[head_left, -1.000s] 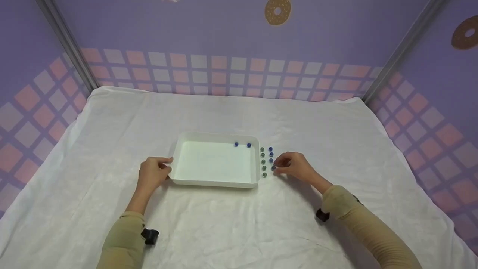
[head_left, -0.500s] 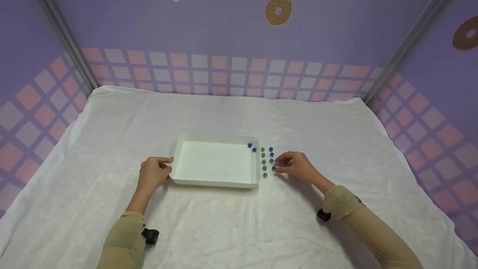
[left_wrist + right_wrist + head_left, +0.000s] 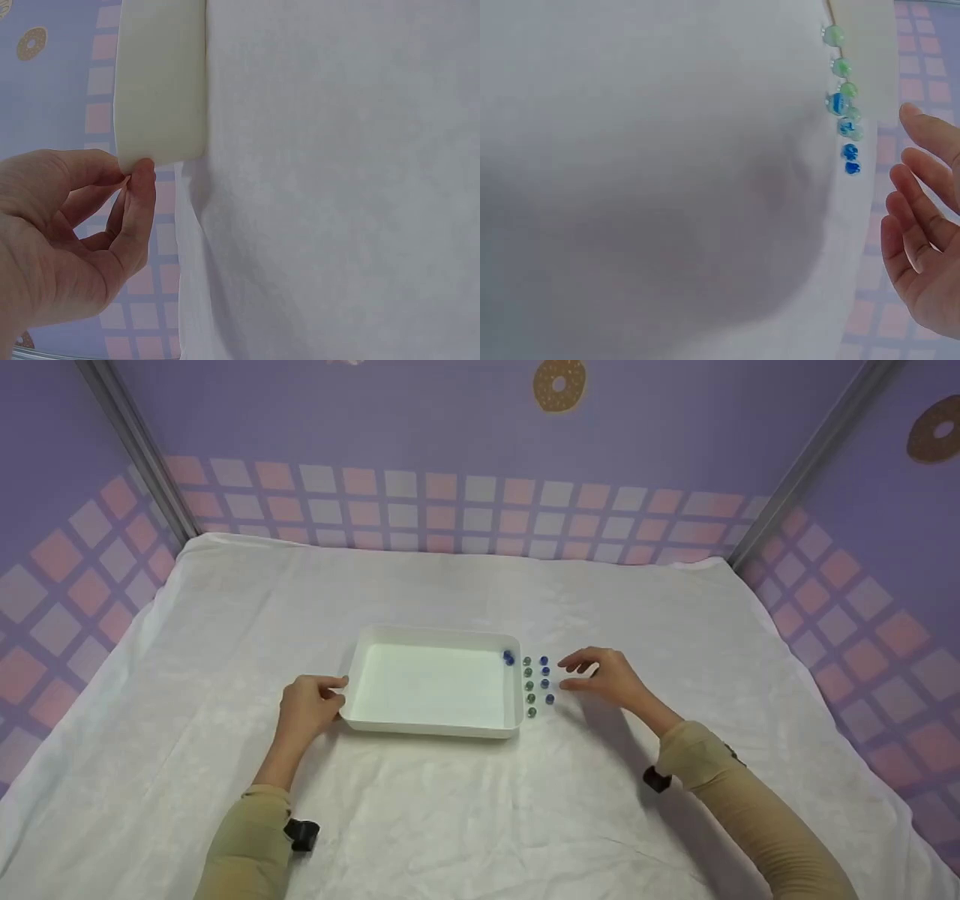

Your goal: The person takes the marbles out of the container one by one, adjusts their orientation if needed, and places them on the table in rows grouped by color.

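Note:
A shallow white tray [image 3: 431, 730] sits on the white cloth. My left hand [image 3: 306, 706] holds it at the left side; the left wrist view shows thumb and fingertips pinching the corner of the tray wall [image 3: 161, 90]. Two blue marbles [image 3: 508, 658] lie together inside, at the far right corner. Just outside the right wall runs a column of several greenish clear marbles [image 3: 529, 686], with a column of several blue marbles [image 3: 545, 671] to its right. My right hand [image 3: 609, 679] hovers right of the blue column, fingers apart and holding nothing.
White cloth [image 3: 420, 817] covers the table, with slight wrinkles. Purple panels [image 3: 450, 427] with pink and white squares stand behind and on both sides, joined by grey corner posts [image 3: 139, 454]. Dark wrist cameras [image 3: 302, 835] sit on both sleeves.
The two blue marbles in the tray have rolled right and come together in the corner. My right hand has let go of the nearest blue marble and drawn back up and right.

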The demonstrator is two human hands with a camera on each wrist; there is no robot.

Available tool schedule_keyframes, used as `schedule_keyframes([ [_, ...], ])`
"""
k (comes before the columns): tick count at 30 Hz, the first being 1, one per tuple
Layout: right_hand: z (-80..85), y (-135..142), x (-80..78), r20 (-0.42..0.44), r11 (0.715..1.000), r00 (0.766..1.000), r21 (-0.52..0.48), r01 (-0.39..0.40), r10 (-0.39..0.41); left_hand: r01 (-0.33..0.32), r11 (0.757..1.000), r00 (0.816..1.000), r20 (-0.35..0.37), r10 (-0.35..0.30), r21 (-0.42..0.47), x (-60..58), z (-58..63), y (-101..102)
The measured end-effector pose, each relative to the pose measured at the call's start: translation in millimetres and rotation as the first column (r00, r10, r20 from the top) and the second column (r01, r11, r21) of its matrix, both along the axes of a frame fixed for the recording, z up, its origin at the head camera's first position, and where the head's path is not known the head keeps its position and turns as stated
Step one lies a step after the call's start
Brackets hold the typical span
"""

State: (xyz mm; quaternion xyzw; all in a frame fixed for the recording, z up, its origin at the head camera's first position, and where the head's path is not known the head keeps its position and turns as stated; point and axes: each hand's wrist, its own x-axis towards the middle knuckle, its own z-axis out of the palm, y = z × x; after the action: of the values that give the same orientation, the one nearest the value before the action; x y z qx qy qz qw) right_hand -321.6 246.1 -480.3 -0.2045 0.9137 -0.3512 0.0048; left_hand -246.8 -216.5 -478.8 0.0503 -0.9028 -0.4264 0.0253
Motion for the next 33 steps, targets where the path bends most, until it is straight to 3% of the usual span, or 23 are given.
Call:
schedule_keyframes([
  [19, 36.6, -14, -18.0, 0.024, 0.999, 0.999, 0.020, -0.044, 0.044, 0.002, 1.000, 1.000, 0.000, -0.002, -0.003, 0.0, 2.0, 0],
  [33, 55.8, -44, -40.0, 0.047, 0.992, 0.995, 0.086, -0.094, 0.090, -0.005, 1.000, 1.000, 0.012, 0.005, 0.002, 0.3, 3.0, 2],
])
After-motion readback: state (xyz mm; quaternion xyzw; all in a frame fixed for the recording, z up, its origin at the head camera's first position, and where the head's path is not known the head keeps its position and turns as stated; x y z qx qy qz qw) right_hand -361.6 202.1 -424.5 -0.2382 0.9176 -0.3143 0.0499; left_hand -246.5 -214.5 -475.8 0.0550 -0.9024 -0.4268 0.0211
